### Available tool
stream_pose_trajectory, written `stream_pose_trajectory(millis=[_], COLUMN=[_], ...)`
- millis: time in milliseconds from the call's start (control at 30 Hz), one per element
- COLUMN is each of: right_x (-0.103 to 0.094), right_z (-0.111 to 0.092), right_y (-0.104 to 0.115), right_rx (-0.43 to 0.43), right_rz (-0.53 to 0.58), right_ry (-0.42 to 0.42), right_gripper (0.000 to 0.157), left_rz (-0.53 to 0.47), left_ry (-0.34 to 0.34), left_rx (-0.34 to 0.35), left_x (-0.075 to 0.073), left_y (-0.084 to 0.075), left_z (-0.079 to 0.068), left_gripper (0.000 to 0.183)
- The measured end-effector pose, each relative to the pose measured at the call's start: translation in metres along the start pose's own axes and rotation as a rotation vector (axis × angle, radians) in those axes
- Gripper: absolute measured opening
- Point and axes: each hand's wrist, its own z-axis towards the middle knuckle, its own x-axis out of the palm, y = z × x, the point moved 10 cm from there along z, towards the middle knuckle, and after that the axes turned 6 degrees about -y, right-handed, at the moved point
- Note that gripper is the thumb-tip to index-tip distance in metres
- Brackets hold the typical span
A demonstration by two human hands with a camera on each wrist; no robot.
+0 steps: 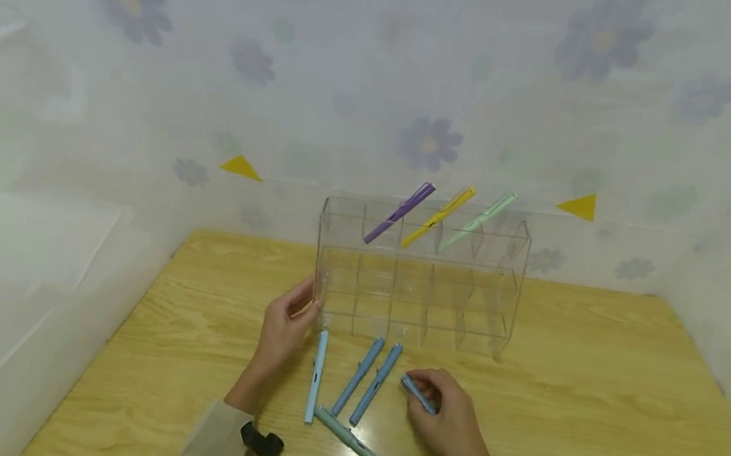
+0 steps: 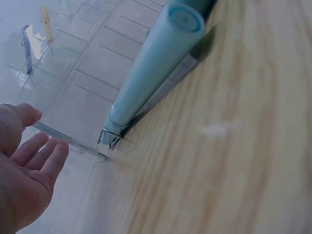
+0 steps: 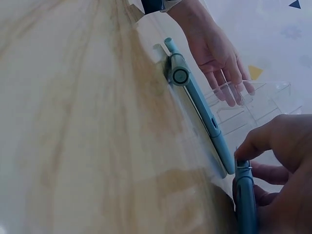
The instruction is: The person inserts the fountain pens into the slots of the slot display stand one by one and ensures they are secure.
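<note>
A clear compartmented pen rack (image 1: pixel 408 324) stands on the table. My left hand (image 1: pixel 285 328) holds its left side wall, with thumb and fingers (image 2: pixel 56 158) on either side of the clear edge. My right hand (image 1: pixel 447 421) pinches a blue pen (image 1: pixel 416 394) just above the table, right of the other pens. Purple (image 1: pixel 399 213), yellow (image 1: pixel 438 216) and light green (image 1: pixel 479 221) pens lean in the rack's top row. In front of the rack lie a light blue pen (image 1: pixel 316 378), two blue pens (image 1: pixel 357 376) (image 1: pixel 377 384) and a grey-green pen (image 1: pixel 358 445) lying crosswise.
The wooden table (image 1: pixel 603 409) reaches back to a flower-patterned sheet (image 1: pixel 358 67), which also hangs at both sides. A black band (image 1: pixel 261 443) is on my left wrist by the sleeve. Yellow triangles (image 1: pixel 579 205) mark the sheet.
</note>
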Motion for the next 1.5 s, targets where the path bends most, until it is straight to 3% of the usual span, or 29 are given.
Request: stream_pose_trajectory(millis=[267, 500, 733, 1067, 1500], right_x=[-0.004, -0.014, -0.035, -0.055, -0.075], right_z=[0.007, 0.014, 0.03, 0.051, 0.082], right_y=[-0.005, 0.007, 0.024, 0.041, 0.071], right_rx=[0.077, 0.016, -0.095, -0.031, -0.099], right_rz=[0.12, 0.168, 0.171, 0.302, 0.493], right_ry=[0.054, 0.084, 0.036, -0.002, -0.086], right_gripper=[0.03, 0.037, 0.037, 0.031, 0.035], left_rz=[0.006, 0.006, 0.002, -0.012, -0.005], left_ry=[0.004, 0.006, -0.011, -0.005, -0.002], left_rx=[0.0, 0.007, -0.002, 0.004, 0.007], left_x=[0.003, 0.004, 0.001, 0.002, 0.0], left_y=[0.002, 0.001, 0.002, 0.001, 0.001], left_z=[0.001, 0.002, 0.001, -0.003, -0.002], left_gripper=[0.046, 0.048, 0.047, 0.047, 0.047])
